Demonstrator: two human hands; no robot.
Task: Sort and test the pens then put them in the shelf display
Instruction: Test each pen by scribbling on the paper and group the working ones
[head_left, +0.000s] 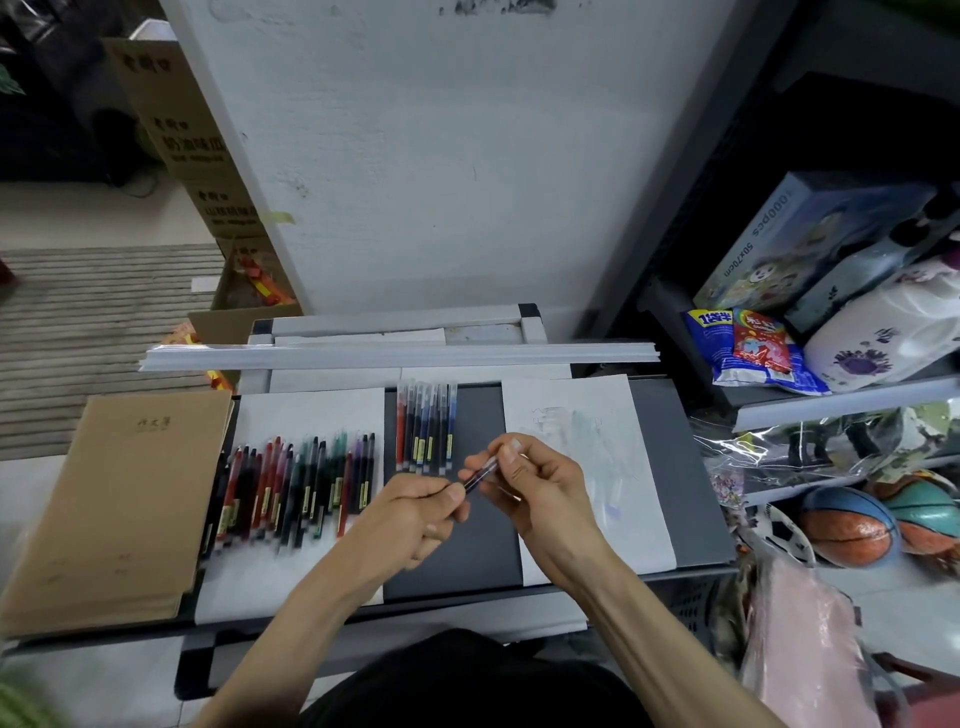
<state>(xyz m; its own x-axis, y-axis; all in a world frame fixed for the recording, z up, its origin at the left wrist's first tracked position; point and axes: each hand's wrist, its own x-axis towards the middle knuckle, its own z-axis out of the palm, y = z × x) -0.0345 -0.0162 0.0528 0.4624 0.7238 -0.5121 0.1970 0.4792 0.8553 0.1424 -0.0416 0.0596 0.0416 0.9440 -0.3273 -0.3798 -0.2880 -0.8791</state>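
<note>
Pen pinched at each end by left hand and right hand; shelf box reads "50x70cm".

Location: small retail shop. Indicators: metal shelving stocked with a boxed jigsaw puzzle, snack packets and basketballs; stacked cardboard cartons; labelled pens laid out on a grey work surface.

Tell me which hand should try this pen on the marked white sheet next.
Right, probably. The right hand pinches the pen and lies at the edge of the marked sheet; the left hand grips the pen's other end over the dark tray, farther from that sheet.
</note>
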